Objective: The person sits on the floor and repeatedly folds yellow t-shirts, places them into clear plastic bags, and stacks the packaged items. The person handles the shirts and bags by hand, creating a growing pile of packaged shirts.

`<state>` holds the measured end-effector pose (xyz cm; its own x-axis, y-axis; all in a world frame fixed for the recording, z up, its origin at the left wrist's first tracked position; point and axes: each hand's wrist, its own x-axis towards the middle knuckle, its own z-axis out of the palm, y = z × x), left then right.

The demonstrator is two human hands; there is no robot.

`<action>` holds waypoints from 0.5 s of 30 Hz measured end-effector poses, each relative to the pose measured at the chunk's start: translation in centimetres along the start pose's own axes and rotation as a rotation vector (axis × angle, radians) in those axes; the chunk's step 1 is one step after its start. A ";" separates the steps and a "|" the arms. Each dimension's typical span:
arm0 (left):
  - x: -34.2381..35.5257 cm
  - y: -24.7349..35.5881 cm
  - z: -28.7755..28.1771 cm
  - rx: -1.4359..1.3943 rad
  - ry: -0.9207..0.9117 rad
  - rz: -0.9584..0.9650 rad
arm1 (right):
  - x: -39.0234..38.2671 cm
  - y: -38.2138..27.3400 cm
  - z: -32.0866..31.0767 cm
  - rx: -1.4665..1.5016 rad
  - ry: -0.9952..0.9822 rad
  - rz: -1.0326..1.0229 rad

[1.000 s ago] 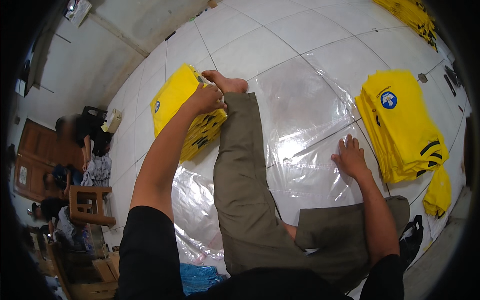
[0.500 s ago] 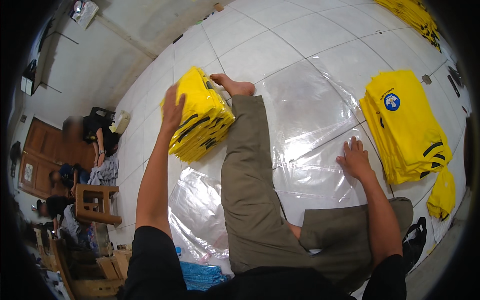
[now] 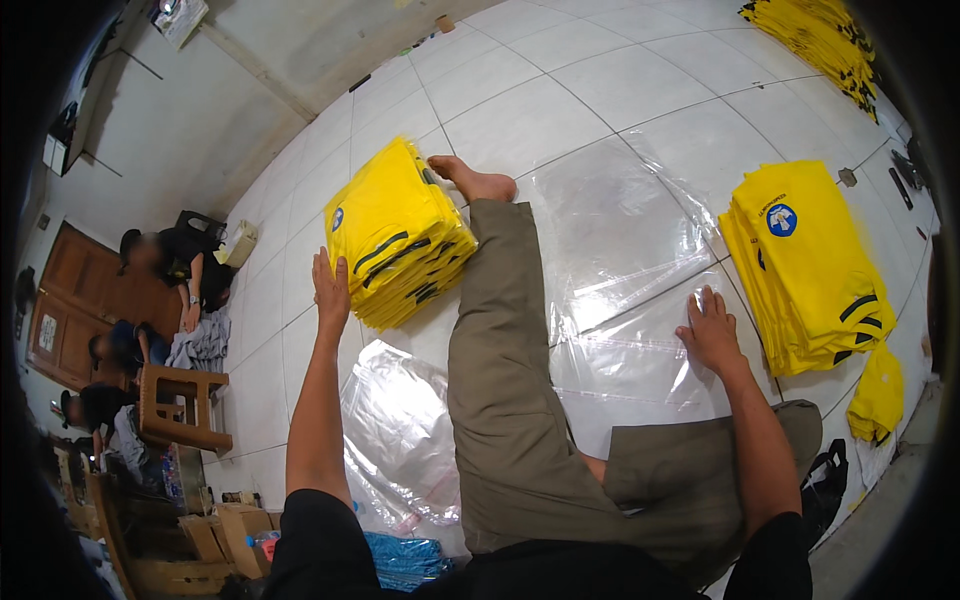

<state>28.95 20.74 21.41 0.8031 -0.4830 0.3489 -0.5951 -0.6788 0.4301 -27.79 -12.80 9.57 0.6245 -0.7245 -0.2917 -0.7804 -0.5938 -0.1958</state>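
Observation:
Beside my outstretched leg rises a stack of folded yellow shirts (image 3: 385, 225) with dark stripes and a blue round emblem, wrapped in clear plastic. My left hand (image 3: 332, 290) is at the stack's near left edge, fingers extended; I cannot tell how firmly it touches. On the other side of the leg, a clear plastic bag (image 3: 625, 225) is spread flat on the tiles. Its lower part lies under or beside my right hand (image 3: 710, 335), which rests palm down with fingers spread. To the right stands a pile of folded yellow shirts (image 3: 805, 265) without visible wrapping.
More clear plastic bags (image 3: 400, 425) lie left of my leg, above a blue package (image 3: 405, 560). A crumpled yellow cloth (image 3: 876, 395) sits beside the right pile, and more yellow garments (image 3: 815, 45) lie at the far right. Several people work at the left near a brown stool (image 3: 180, 408).
My left hand has slid from the top of the wrapped stack down to its left side, uncovering the emblem. My right hand has stayed almost in place. The view has shifted slightly.

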 end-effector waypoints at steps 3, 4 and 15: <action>2.1 -3.2 -1.2 -0.054 0.039 -0.183 | 0.1 -1.1 -0.1 0.000 -0.008 0.008; 3.1 -3.6 -1.9 -0.128 0.030 -0.351 | 0.0 -1.2 -0.3 0.014 -0.021 0.006; 8.0 -7.4 -4.7 -0.855 -0.226 -0.797 | 0.4 -1.6 -0.7 0.053 -0.079 0.019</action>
<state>39.64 24.46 24.90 0.8914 -0.2366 -0.3866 0.3168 -0.2846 0.9048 -26.31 -12.39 10.43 0.6066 -0.7045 -0.3683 -0.7941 -0.5591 -0.2383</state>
